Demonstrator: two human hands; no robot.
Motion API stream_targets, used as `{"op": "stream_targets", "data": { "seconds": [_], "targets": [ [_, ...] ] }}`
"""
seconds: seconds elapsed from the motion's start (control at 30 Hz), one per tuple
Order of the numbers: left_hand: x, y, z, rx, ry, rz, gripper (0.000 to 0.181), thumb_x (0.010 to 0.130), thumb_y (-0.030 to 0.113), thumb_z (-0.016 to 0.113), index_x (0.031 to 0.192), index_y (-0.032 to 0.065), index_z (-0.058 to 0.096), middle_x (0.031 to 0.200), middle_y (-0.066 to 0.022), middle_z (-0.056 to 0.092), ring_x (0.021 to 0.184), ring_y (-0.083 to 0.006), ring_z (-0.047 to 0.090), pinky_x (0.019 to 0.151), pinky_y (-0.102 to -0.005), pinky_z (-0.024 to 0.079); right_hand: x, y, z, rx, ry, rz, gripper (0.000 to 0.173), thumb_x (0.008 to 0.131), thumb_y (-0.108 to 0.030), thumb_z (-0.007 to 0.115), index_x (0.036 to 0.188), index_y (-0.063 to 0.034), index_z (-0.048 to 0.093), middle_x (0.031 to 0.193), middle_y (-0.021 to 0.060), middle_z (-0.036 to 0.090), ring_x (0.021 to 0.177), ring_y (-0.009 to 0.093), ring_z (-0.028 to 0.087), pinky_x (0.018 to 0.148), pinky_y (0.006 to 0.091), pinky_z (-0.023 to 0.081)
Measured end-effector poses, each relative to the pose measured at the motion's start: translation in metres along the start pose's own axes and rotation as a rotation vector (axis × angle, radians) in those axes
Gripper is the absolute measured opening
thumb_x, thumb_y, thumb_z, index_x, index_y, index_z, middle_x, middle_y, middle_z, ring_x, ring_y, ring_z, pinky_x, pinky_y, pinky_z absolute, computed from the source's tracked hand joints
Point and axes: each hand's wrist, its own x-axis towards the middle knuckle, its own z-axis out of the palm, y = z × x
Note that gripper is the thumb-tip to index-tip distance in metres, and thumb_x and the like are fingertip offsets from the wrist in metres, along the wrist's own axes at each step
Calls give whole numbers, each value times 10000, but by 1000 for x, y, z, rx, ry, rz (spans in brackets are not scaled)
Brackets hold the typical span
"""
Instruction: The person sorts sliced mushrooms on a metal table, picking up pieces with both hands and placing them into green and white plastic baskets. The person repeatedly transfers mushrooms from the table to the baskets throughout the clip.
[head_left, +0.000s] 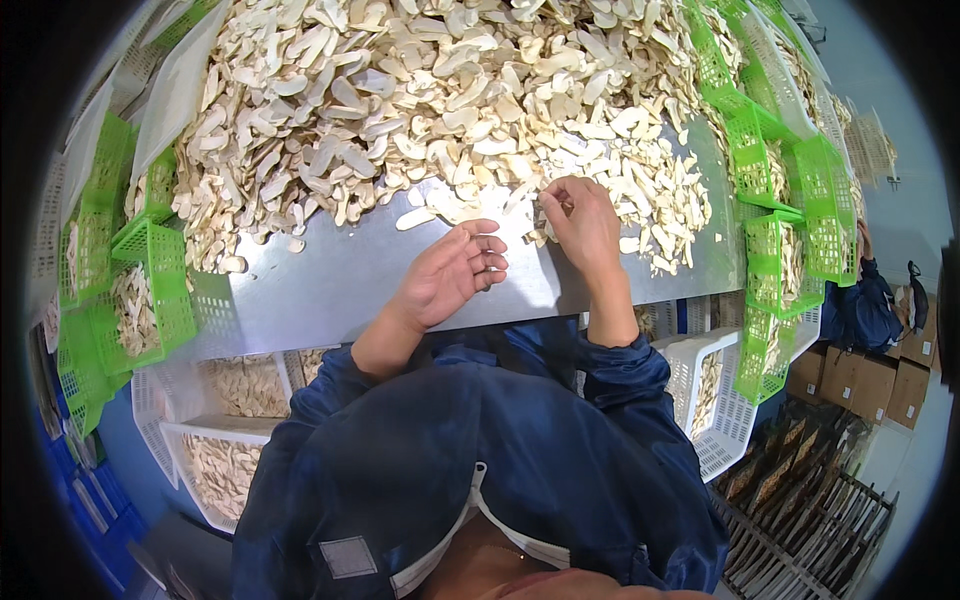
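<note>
A large heap of dried mushroom slices (450, 97) covers the far part of a metal table (300, 292). My left hand (457, 270) hovers over the near edge, palm turned inward and fingers loosely curled apart, with nothing seen in it. To its right, my right hand (581, 221) is at the heap's near edge, thumb and forefinger close together; whether a slice is between them cannot be made out. A few pale slices (416, 217) lie just beyond my left hand. Smaller, paler slices (664, 202) are spread right of my right hand.
Green plastic baskets of slices stand at the left (154, 292) and right (772, 262). White crates (217, 427) with slices sit below the table's near edge. At the far right are another person in dark blue (862, 307), cardboard boxes (862, 382) and a slatted rack (810, 517).
</note>
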Motion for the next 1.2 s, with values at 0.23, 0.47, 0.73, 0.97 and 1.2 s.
{"op": "stream_targets", "data": {
  "seconds": [0.23,0.47,0.73,0.97,1.2],
  "targets": [
    [3,1,1,5,-21,-10,398,1065,316,417,1357,47,447,1201,-122,594,1085,-233,604,986,-387,489,-1,1,-1,-136,118,1,205,874,-259,686,966,-76,691,864,91,683,868,275,622,764,393,497],
    [3,3,1,19,-25,-9,398,1064,318,424,1356,48,449,1205,-124,596,1091,-235,604,987,-389,488,18,11,3,-243,155,-56,241,874,-318,686,934,-87,715,845,91,687,873,283,637,765,403,505],
    [2,0,0,10,-20,-12,405,1061,316,427,1356,39,449,1207,-128,595,1089,-233,601,983,-391,487,-16,15,-40,-255,153,169,373,895,-306,691,1197,-92,647,1120,140,658,1002,314,626,855,402,496],
    [1,0,2,9,-18,-12,407,1060,298,420,1356,20,446,1199,-137,595,1088,-241,597,978,-393,485,-38,20,-16,-183,99,-49,216,875,-171,693,1083,-111,699,1104,127,663,1055,321,606,901,402,500],
    [1,0,0,7,-14,1,398,1061,289,422,1358,23,445,1196,-140,596,1088,-247,599,978,-399,487,-4,27,-26,-319,249,-217,320,861,-165,686,1175,-108,667,1141,130,657,1010,346,600,872,429,496]
  ]
}}
